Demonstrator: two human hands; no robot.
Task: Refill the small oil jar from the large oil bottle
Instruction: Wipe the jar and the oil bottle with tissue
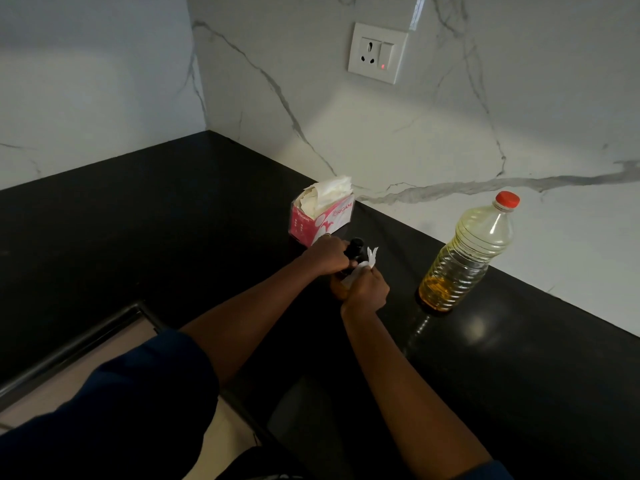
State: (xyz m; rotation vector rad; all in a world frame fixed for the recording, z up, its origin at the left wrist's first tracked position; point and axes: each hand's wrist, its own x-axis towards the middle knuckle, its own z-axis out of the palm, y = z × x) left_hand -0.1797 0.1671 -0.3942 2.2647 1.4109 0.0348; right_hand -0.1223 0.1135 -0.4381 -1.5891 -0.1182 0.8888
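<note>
Small oil jar [355,252] stands on the black tabletop [138,216] near its middle, dark and mostly covered by both hands, so only its black top shows clearly. The left hand [327,254] is clenched around the jar's upper part, while the right hand [367,289] grips lower down, pinching a scrap of white tissue [370,259] against the jar. Just behind the hands, a pink-and-white tissue box [320,216] sits with crumpled sheets poking out of its top, close to the marble wall [433,140]. Well to the right, apart from the hands, the large oil bottle [465,254] stands upright with its red cap [507,199] on, yellow oil filling only part of it. A white wall socket [377,53] with a small red light sits above.
</note>
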